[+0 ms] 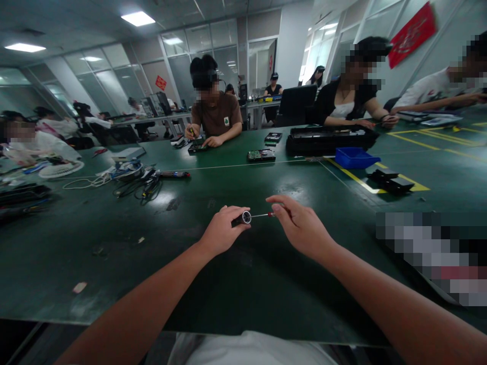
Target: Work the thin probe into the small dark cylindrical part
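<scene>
My left hand [222, 230] is closed around a short black cylinder [246, 218] whose round, silver-rimmed end faces right. Between thumb and fingers, my right hand [300, 223] grips a small screwdriver [271, 214] by its red end; most of its handle is hidden by the hand. The thin metal shaft points left and its tip meets the cylinder's open end. Whether the tip sits inside the rim or only touches it, I cannot tell. Both hands are above the green table [228, 294], near its middle.
Beyond my hands lie a circuit-board drive [261, 155], a blue bin [355, 158] and black brackets [391, 181]. Tangled cables [142, 185] and a dark rod-shaped tool [174, 174] are at left. A person [216, 111] works opposite; others sit around. A blurred-out object [429, 253] lies at right.
</scene>
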`<act>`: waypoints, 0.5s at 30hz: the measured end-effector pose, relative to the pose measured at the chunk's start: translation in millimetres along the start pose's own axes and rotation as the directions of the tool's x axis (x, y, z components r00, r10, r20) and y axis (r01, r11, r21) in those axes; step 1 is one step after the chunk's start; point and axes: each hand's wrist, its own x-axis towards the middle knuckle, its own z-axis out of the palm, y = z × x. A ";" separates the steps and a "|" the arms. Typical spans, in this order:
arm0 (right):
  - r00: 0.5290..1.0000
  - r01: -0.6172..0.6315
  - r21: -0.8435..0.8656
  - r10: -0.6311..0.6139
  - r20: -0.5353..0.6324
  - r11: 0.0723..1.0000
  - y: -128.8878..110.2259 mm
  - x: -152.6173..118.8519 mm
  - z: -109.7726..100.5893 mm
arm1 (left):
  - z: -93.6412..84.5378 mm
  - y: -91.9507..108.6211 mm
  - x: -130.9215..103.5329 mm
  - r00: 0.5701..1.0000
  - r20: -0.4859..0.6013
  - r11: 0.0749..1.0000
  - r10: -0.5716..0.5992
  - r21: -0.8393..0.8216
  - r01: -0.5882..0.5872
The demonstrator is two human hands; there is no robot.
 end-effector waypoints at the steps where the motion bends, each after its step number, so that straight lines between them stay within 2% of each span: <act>1: 1.000 0.015 0.014 -0.015 -0.001 1.000 0.1 -0.6 0.4 | -0.3 0.2 0.0 1.000 0.003 1.000 -0.004 0.001 0.004; 4: 0.997 0.076 0.056 -0.075 -0.020 0.996 -0.2 -2.2 0.7 | -0.5 -0.5 -0.2 1.000 0.003 1.000 -0.009 -0.001 0.009; 10: 1.000 -0.019 0.023 0.019 0.000 1.000 1.8 0.5 -0.4 | 0.7 0.7 -0.3 1.000 0.010 1.000 0.000 0.003 0.000; 15: 1.000 0.021 0.067 -0.020 -0.016 0.998 1.2 -1.0 -1.2 | 0.3 3.1 -0.3 0.999 0.028 1.000 -0.016 -0.005 0.016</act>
